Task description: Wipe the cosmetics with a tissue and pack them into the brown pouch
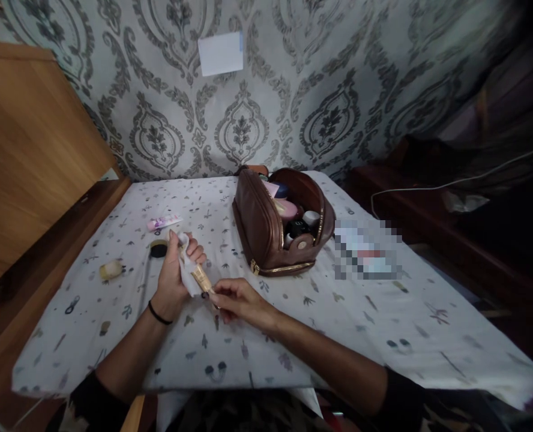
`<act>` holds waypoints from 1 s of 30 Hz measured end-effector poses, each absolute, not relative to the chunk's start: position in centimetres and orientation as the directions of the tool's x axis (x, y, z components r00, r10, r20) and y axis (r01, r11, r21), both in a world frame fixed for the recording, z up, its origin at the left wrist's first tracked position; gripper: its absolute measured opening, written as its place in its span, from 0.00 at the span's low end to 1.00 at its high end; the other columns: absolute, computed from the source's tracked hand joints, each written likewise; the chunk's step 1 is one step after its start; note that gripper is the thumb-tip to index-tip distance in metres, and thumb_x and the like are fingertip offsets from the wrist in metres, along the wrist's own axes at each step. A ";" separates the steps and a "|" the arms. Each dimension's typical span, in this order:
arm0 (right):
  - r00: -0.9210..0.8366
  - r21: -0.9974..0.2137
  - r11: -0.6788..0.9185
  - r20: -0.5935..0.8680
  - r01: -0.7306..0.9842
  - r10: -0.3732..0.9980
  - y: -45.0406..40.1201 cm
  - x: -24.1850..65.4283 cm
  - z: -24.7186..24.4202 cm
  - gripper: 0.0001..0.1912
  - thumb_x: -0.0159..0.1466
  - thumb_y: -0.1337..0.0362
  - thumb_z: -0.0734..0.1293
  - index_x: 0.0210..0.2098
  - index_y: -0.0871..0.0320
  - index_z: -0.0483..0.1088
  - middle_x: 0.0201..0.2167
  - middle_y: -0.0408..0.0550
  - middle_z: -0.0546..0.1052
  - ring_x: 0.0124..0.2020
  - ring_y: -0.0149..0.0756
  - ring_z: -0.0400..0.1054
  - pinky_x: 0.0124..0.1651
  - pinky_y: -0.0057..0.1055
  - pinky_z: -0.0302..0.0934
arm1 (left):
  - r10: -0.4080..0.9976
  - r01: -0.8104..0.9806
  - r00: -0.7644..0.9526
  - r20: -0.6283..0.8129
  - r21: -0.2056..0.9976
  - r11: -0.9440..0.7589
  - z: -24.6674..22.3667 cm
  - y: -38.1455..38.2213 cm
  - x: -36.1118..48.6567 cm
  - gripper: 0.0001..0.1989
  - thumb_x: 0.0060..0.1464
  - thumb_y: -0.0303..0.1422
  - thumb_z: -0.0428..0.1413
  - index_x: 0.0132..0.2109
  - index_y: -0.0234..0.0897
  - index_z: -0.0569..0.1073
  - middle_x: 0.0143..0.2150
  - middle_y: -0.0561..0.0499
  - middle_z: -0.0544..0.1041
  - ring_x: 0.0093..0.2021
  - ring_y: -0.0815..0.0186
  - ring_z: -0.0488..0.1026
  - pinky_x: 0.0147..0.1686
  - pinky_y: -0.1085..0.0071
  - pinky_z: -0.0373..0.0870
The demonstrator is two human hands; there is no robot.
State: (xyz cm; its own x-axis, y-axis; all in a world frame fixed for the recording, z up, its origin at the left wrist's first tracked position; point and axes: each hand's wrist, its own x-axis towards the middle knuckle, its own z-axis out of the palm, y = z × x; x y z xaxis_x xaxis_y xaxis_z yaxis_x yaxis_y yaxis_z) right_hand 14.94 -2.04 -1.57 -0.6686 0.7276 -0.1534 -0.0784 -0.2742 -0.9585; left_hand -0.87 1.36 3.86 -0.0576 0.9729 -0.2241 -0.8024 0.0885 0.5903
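Observation:
My left hand (173, 270), with a black band at its wrist, is closed around a crumpled white wipe or tissue (188, 277). A slim gold cosmetic tube (201, 278) lies against the wipe, tilted, its upper end close to my left fingers. The fingertips of my right hand (239, 302) pinch the tube's lower end. Just left of my left hand sits a round dark-topped container (158, 248). Behind it lies a pink and white tube (164, 222). A small jar or bottle with yellowish contents (110, 270) is further left.
An unzipped brown cosmetic bag (260, 228) full of bottles and jars stands on the patterned white tablecloth (293, 336), beyond my right hand. A blurred-out packet (368, 251) lies right of it. Wooden furniture (36, 132) borders the left; a patterned wall is behind.

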 end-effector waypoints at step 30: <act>-0.687 -0.782 -0.572 -0.275 -0.247 0.673 -1.6 14.8 -1.4 0.25 0.47 0.50 0.82 0.35 0.62 0.78 0.25 0.42 0.77 0.21 0.22 0.63 0.23 0.23 0.47 | 0.885 -0.685 -0.454 -0.102 0.675 -0.274 4.3 2.8 -4.4 0.26 0.68 0.50 0.47 0.26 0.39 0.61 0.17 0.61 0.56 0.16 0.75 0.57 0.22 0.79 0.63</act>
State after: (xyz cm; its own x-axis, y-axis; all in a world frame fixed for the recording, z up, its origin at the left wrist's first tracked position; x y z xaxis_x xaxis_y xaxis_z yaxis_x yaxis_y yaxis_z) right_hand 14.80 -1.59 -1.39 -0.6870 0.6727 -0.2748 -0.2470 -0.5718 -0.7823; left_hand -4.43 2.80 4.32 -0.4544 0.8850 -0.1016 -0.6851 -0.2743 0.6748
